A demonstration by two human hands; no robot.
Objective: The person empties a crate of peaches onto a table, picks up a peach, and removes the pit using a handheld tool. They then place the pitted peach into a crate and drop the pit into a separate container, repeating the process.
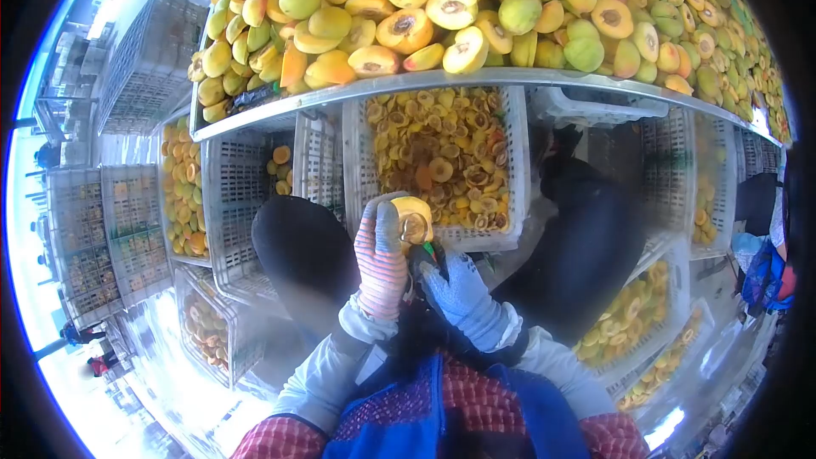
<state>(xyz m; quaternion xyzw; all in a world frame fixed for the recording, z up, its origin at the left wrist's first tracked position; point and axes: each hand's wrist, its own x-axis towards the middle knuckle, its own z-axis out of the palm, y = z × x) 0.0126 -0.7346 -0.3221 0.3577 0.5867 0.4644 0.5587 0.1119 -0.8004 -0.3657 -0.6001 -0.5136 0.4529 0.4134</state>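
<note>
My left hand [380, 257], in a striped knit glove, is closed around a halved yellow peach [415, 223]. The cut face shows a brown hollow at its centre. Just to the right, my right hand [461, 293] in a blue-grey glove is closed on a small hand tool [429, 249]. Only a green part and a dark piece of it show, close to the peach's lower edge; its working end cannot be made out. Both hands are above my lap, at the near edge of a white plastic crate [519, 161] that holds many peach pieces.
A metal-rimmed table [476, 76] heaped with halved peaches [450, 5] spans the front. Slatted crates [242, 204] stand to the left, some with peaches. More filled crates [633, 314] are at the right. My knees flank the middle crate. Another person's blue clothing [765, 276] shows far right.
</note>
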